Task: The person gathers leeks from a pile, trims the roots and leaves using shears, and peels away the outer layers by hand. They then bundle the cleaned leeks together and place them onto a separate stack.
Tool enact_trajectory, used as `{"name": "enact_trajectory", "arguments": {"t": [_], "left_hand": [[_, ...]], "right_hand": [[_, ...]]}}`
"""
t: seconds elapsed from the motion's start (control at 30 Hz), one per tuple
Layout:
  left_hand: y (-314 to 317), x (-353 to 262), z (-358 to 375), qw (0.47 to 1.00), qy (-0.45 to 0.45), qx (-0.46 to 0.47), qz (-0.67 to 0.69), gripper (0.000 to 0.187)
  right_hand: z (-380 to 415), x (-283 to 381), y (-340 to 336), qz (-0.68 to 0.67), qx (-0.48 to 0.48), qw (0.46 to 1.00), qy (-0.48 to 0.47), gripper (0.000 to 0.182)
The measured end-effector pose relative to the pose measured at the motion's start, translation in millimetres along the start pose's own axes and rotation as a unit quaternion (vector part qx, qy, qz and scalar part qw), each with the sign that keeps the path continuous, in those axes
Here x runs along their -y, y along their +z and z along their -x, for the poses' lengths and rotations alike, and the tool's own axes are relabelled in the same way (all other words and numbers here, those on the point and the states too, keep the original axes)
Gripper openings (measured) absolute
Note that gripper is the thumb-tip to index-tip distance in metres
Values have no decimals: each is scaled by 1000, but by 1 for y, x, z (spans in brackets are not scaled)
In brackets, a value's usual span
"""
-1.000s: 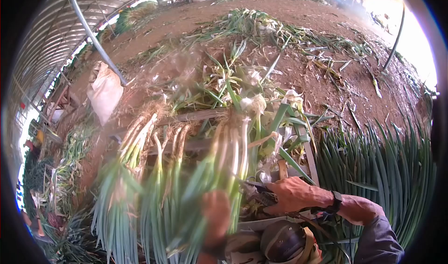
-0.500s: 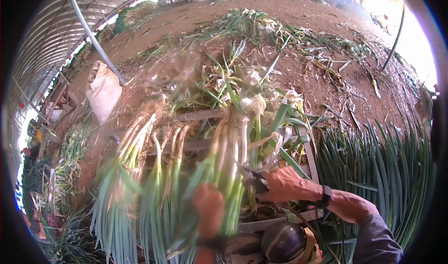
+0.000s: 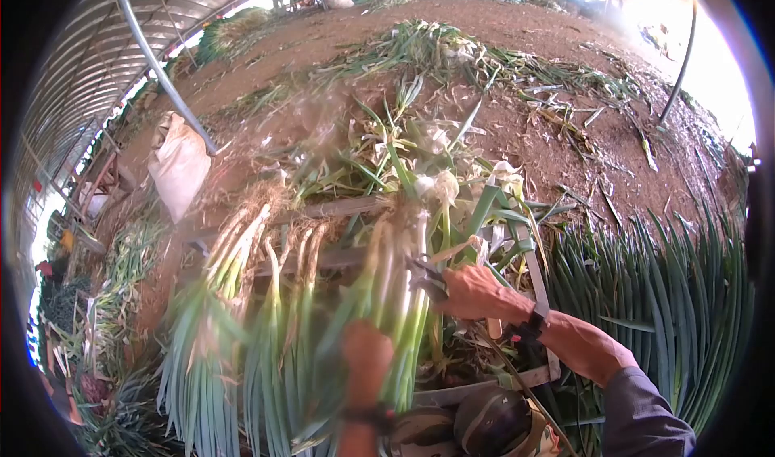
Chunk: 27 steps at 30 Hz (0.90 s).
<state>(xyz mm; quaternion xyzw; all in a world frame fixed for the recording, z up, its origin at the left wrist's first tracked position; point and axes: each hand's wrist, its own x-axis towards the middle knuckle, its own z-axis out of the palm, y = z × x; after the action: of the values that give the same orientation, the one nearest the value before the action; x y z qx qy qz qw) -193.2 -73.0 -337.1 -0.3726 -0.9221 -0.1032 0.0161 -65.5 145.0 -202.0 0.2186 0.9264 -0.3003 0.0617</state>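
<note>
My left hand (image 3: pixel 367 356), blurred, is closed around the green leaves of a bunch of green onions (image 3: pixel 389 267), white stems and roots pointing away from me. In my closed right hand (image 3: pixel 482 291) is a dark tool that looks like pruning shears (image 3: pixel 429 281). Its blades lie against the right side of the stems; my fingers hide its handles. More green onions (image 3: pixel 234 251) lie side by side to the left, roots away from me, across a wooden frame (image 3: pixel 343 207).
Peeled leaves and waste (image 3: pixel 484 207) are heaped behind the frame. Upright green onions (image 3: pixel 646 295) stand in a dense mass at right. A pale sack (image 3: pixel 179 166) leans by a metal pole (image 3: pixel 153 57) at left. Trimmings litter the brown soil (image 3: pixel 299 45).
My right hand and the shears have moved up and slightly left along the stems. My left hand stays on the leaves in nearly the same place.
</note>
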Motion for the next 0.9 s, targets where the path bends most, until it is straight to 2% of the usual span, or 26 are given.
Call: {"name": "enact_trajectory", "arguments": {"t": [0.1,0.13,0.23,0.27,0.37,0.47,0.53,0.63,0.73,0.83,0.9], "left_hand": [[-31,-8,-3,996,-14,82,39,29],[-42,-11,-4,992,-12,112,50,30],[-12,4,6,995,24,0,101,33],[-10,4,6,995,22,21,95,33],[-24,-4,2,995,6,74,73,34],[-30,-9,1,990,-8,128,59,34],[-36,-8,0,981,1,187,50,33],[-24,7,13,990,26,58,126,32],[-28,14,16,976,-38,2,214,33],[-28,19,9,990,-49,-86,103,34],[-27,23,1,992,-35,-80,88,37]], "right_hand": [[25,-7,4,10,75,997,9,51],[37,-2,0,9,70,997,-10,53],[67,-4,6,34,81,996,-32,60],[73,-6,8,20,86,996,-17,64],[76,-9,10,-5,76,994,-84,65],[68,-5,10,57,26,996,-63,64],[65,-6,7,33,15,997,-65,64],[62,-6,10,13,14,998,-65,63],[65,-6,16,9,30,998,-63,62],[65,-3,17,13,49,995,-81,61],[66,5,15,10,59,993,-99,61]]}}
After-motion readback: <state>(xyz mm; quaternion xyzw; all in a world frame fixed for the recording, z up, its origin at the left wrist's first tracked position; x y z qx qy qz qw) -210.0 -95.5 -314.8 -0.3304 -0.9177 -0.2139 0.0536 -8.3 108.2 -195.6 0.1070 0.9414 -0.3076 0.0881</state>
